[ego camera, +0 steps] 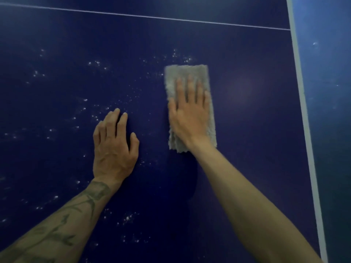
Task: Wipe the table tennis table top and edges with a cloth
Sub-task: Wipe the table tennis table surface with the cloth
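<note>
The dark blue table tennis table top [247, 114] fills the view. A grey folded cloth [185, 74] lies flat on it, right of centre. My right hand [190, 114] presses on the cloth with straight fingers spread over it. Flat on the bare table to the left of the cloth rests my left hand [114, 147], fingers straight, holding nothing. White specks of dust [95, 63] are scattered over the surface left of the cloth and near my left forearm.
A thin white centre line [152, 17] crosses the table at the top. The white edge stripe [303, 111] runs down the right side, with blue floor [330, 92] beyond it.
</note>
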The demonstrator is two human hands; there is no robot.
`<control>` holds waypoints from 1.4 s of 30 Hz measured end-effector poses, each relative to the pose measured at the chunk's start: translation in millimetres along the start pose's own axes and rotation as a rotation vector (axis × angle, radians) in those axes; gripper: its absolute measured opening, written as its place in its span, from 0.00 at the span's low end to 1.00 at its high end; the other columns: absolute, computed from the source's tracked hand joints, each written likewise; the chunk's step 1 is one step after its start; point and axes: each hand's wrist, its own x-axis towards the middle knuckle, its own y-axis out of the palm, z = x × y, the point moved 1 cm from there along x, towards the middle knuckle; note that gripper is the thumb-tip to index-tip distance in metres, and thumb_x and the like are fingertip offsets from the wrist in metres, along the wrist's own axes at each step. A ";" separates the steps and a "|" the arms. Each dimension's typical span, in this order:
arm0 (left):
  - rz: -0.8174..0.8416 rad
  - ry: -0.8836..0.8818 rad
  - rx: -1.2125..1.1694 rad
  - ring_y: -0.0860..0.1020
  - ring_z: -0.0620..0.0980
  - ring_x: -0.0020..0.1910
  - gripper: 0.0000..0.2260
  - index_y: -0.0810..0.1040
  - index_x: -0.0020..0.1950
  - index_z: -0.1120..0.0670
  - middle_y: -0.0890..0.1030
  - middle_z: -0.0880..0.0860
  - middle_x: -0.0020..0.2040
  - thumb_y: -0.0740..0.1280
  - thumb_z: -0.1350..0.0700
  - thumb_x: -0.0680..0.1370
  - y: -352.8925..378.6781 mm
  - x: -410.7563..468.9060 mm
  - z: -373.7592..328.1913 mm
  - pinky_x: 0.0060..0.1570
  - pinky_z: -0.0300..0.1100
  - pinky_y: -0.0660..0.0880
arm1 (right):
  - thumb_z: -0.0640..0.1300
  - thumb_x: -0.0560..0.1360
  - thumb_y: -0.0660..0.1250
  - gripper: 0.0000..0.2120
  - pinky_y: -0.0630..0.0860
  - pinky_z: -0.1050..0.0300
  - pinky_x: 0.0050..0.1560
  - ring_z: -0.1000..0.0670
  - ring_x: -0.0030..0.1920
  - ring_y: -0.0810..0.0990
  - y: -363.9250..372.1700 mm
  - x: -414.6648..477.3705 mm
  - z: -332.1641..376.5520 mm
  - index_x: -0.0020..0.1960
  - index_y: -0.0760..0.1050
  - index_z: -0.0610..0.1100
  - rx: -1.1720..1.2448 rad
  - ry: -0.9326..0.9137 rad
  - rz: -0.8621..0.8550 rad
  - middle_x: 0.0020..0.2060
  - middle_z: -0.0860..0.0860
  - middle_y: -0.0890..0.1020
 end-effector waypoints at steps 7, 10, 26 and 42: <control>0.005 -0.007 -0.003 0.62 0.60 0.80 0.25 0.67 0.79 0.61 0.64 0.60 0.80 0.59 0.52 0.83 0.6 0.0 -0.4 0.80 0.61 0.57 | 0.57 0.89 0.47 0.29 0.44 0.41 0.85 0.44 0.87 0.43 -10.9 -9.2 -36.0 0.88 0.46 0.52 -0.114 -0.152 0.075 0.87 0.49 0.46; 0.001 0.002 0.000 0.62 0.59 0.80 0.25 0.67 0.79 0.61 0.64 0.60 0.80 0.59 0.52 0.84 1.7 0.7 -0.1 0.80 0.61 0.58 | 0.56 0.89 0.47 0.30 0.43 0.39 0.85 0.43 0.87 0.42 -27.6 56.6 -36.3 0.88 0.43 0.51 -0.025 0.070 0.008 0.87 0.47 0.45; 0.024 0.006 0.041 0.62 0.58 0.81 0.26 0.67 0.79 0.60 0.65 0.59 0.81 0.57 0.50 0.84 6.7 0.5 4.2 0.81 0.59 0.56 | 0.57 0.89 0.47 0.30 0.41 0.40 0.85 0.43 0.87 0.42 -19.5 142.6 27.4 0.88 0.45 0.50 -0.010 -0.026 0.029 0.87 0.46 0.45; 0.032 0.015 0.056 0.63 0.59 0.81 0.26 0.66 0.80 0.60 0.64 0.59 0.81 0.56 0.50 0.84 9.6 0.2 6.8 0.80 0.60 0.58 | 0.57 0.89 0.45 0.30 0.42 0.40 0.85 0.42 0.87 0.44 -12.3 163.6 66.2 0.88 0.46 0.50 -0.059 -0.174 0.050 0.87 0.46 0.46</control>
